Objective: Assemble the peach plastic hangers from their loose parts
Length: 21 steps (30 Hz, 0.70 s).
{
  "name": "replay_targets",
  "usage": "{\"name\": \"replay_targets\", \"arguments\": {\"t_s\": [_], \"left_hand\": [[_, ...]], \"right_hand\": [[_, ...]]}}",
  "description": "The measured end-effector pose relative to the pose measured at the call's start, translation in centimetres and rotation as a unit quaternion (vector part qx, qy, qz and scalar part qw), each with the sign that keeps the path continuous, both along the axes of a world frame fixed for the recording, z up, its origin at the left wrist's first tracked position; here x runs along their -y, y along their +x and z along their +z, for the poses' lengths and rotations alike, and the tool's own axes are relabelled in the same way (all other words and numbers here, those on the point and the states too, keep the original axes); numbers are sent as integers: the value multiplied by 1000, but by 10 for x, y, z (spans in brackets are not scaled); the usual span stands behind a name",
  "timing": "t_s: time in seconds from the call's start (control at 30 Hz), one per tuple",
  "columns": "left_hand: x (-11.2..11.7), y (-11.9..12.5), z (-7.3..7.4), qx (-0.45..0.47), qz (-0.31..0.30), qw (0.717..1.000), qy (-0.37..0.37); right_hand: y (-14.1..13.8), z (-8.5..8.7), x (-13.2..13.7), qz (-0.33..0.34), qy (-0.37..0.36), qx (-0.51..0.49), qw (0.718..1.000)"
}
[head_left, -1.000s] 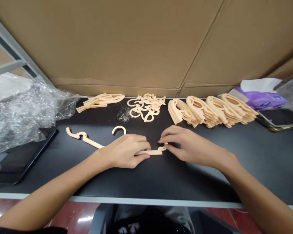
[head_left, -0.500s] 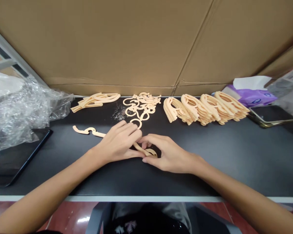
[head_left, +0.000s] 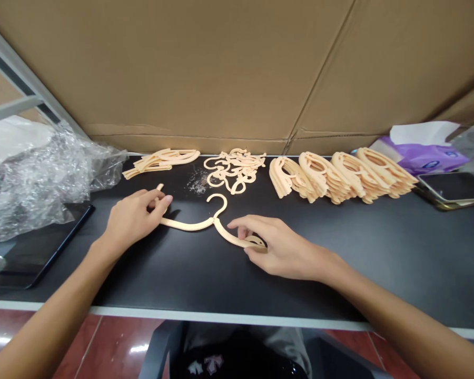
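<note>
A cream plastic folding hanger lies over the black table between my hands, its hook pointing away from me. My left hand is closed around the end of its left arm, thumb and fingers pinching it. The right arm of the hanger curves into my right hand, which grips its end between thumb and fingers. Part of each end is hidden by the fingers.
Behind the hanger lies a pile of loose hooks, with hanger arms to its left. Stacks of folded hangers stand right, near a purple tissue pack and a phone. Bubble wrap covers part of a tablet at left.
My left hand has moved left from the hanger's middle to its left arm's end, uncovering the hook and the joint. My right hand keeps its grip, nearly in place.
</note>
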<state>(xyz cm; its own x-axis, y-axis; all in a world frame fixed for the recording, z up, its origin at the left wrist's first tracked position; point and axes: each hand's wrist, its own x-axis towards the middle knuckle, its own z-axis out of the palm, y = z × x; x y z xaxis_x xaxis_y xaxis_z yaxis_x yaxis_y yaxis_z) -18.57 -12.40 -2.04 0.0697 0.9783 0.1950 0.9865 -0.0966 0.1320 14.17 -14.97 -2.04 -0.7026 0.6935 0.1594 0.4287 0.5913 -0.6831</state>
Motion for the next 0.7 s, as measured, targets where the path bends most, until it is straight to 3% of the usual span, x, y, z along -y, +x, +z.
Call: {"name": "replay_targets", "arguments": {"t_s": [0.17,0.23,0.33,0.5,0.7], "left_hand": [[7,13,-2,115,-183,976,-20],[11,17,-2,152,-219,963,-36],[15,21,-2,188,-222,955,-63],[18,24,0,239,-173,948,-119],[16,25,4,185,-220,950,-120]], "right_hand": [[0,-4,-3,-14,22,-6,1000],[0,-5,-4,-22,31,-8,999],[1,-6,-6,-23,30,-8,999],[2,-3,-7,-30,42,15,999],[5,-2,-9,-34,63,40,997]]}}
